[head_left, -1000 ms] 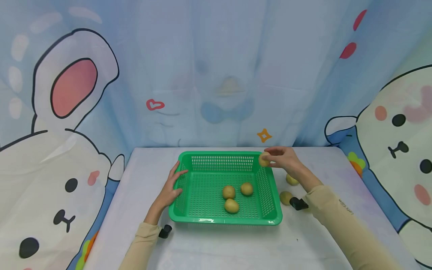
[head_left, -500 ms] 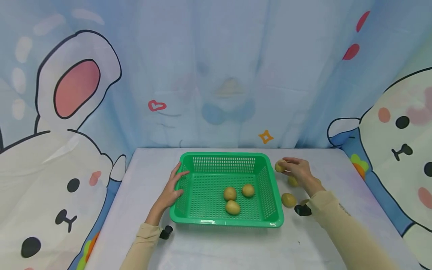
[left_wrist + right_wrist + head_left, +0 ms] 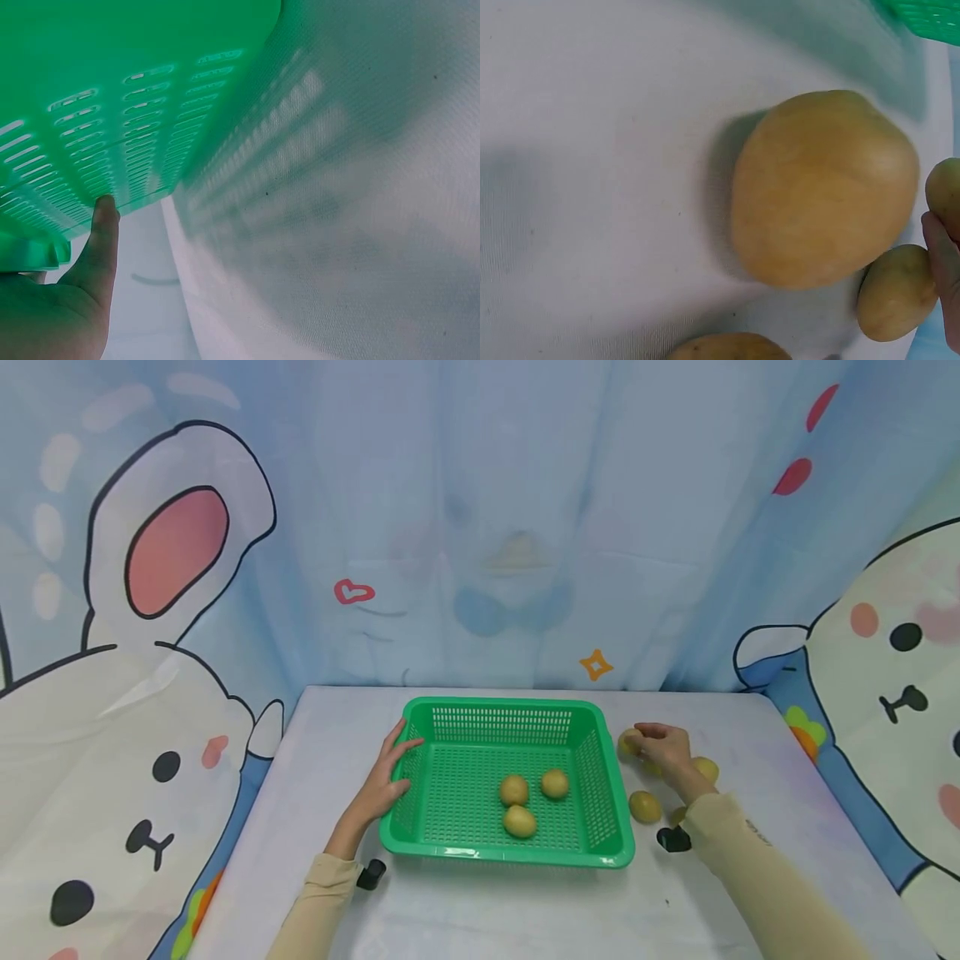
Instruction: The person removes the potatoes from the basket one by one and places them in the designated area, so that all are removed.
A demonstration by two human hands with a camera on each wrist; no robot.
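Note:
A green plastic basket (image 3: 450, 852) stands on the table, with potatoes (image 3: 519, 821) grouped on its floor. My left hand (image 3: 375, 792) holds the basket's left side at the rim; the left wrist view shows one finger (image 3: 103, 240) lying along the outside of the slotted wall. To the right of the basket, my right hand (image 3: 666, 750) pinches a potato (image 3: 628, 741) close to the tabletop. Several other potatoes lie around and under that hand, including a large-looking one (image 3: 825, 191) in the right wrist view. The hand and sleeve partly hide some of them.
A white cloth (image 3: 480, 910) covers the table. Behind it hangs a pale blue curtain (image 3: 510, 460) with printed cartoon animals at both sides. A loose potato (image 3: 645, 807) lies close to the basket's right wall.
My right hand has moved from above the basket's right rim, outward and down to the table, carrying its potato along. My left hand and the basket have stayed in place.

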